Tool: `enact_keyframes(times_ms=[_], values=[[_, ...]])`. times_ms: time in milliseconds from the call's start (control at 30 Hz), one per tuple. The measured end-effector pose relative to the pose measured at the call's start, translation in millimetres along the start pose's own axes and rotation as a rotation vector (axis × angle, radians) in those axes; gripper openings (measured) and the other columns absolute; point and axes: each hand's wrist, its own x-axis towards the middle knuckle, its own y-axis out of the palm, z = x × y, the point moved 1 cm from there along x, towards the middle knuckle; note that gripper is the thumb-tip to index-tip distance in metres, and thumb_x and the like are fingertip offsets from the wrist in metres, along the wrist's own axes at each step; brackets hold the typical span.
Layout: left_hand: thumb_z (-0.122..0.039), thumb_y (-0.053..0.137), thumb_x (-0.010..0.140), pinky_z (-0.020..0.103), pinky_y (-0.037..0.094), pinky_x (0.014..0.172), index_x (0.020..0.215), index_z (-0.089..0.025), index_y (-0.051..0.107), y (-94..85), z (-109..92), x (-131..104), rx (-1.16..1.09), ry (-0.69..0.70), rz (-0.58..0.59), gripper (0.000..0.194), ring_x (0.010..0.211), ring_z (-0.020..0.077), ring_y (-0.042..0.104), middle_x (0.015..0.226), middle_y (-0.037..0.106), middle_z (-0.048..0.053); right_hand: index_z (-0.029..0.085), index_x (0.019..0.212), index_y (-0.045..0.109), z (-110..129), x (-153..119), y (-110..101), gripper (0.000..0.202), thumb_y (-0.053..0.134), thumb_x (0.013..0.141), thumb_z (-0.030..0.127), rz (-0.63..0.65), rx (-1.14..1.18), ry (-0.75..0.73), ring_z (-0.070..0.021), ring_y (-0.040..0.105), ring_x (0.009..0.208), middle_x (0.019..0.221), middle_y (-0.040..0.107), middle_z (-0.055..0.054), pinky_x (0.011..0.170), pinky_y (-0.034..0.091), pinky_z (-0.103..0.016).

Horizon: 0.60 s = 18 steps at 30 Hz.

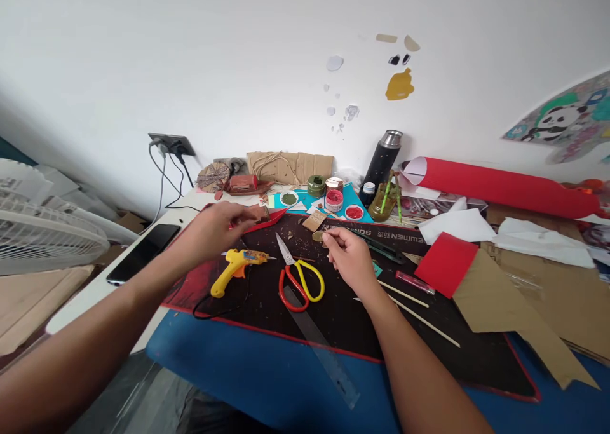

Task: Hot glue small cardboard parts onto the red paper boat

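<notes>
My left hand (226, 223) reaches over the back left of the dark desk mat, its fingers closed on a small brown piece (260, 213) that looks like cardboard. Just beyond those fingertips lies a pointed red piece (276, 219). Between thumb and fingers of my right hand (350, 256) is a small rounded brown cardboard piece (318, 236). Scissors (301, 284) with one red and one yellow handle lie open between my hands. Below my left hand rests a yellow glue gun (233, 270). A printed cardboard scrap (314, 220) is just behind my right fingertips.
A clear ruler (324, 351) crosses the mat's front edge. Thin sticks (426, 319), a box cutter (384, 250) and red paper (445, 262) are at right. Open paint jars (334, 199) and a black flask (384, 157) stand behind. A phone (143, 253) and a fan (47, 224) are left.
</notes>
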Motion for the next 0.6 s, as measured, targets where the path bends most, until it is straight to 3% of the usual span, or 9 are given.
enact_keyframes(times_ms=[100,200,267,467,600], values=[[-0.027,0.060,0.099,0.038,0.054,0.097,0.100,-0.022,0.079,23.6,-36,-3,0.084,0.262,0.126,0.020,0.107,0.0266,0.072,0.107,0.081,0.007,0.020,0.101,0.074,-1,0,0,0.038,0.063,0.096,0.056,-0.003,-0.007,0.001,-0.0147,0.051,0.044,0.058,0.060,0.003,0.047,0.039,-0.027],[-0.014,0.060,0.099,0.039,0.054,0.097,0.103,-0.020,0.077,47.8,-63,2,0.235,0.393,0.235,0.018,0.103,0.0267,0.071,0.102,0.080,0.008,0.020,0.101,0.074,-2,0,0,0.039,0.063,0.096,0.057,-0.003,-0.015,0.004,-0.0153,0.052,0.044,0.057,0.060,0.003,0.047,0.039,-0.028],[-0.015,0.062,0.100,0.040,0.054,0.095,0.101,-0.018,0.077,62.5,-75,8,0.319,0.452,0.296,0.015,0.101,0.0275,0.071,0.099,0.079,0.009,0.021,0.100,0.073,-3,0,0,0.039,0.063,0.096,0.058,-0.005,-0.018,0.002,-0.0154,0.052,0.044,0.056,0.060,0.003,0.047,0.039,-0.028],[-0.020,0.073,0.095,0.037,0.055,0.091,0.094,-0.016,0.076,92.1,-84,27,0.358,0.525,0.391,0.004,0.101,0.0291,0.073,0.097,0.078,0.012,0.021,0.099,0.072,-2,1,-1,0.039,0.063,0.096,0.058,-0.019,-0.010,-0.008,-0.0153,0.051,0.045,0.057,0.060,0.003,0.046,0.039,-0.027],[-0.014,0.067,0.095,0.035,0.054,0.081,0.089,-0.017,0.076,99.8,-80,33,0.339,0.542,0.453,0.012,0.091,0.0274,0.074,0.090,0.078,0.011,0.020,0.101,0.073,-2,1,-1,0.037,0.061,0.097,0.055,-0.011,-0.012,-0.010,-0.0152,0.053,0.046,0.058,0.060,0.003,0.047,0.040,-0.027]])
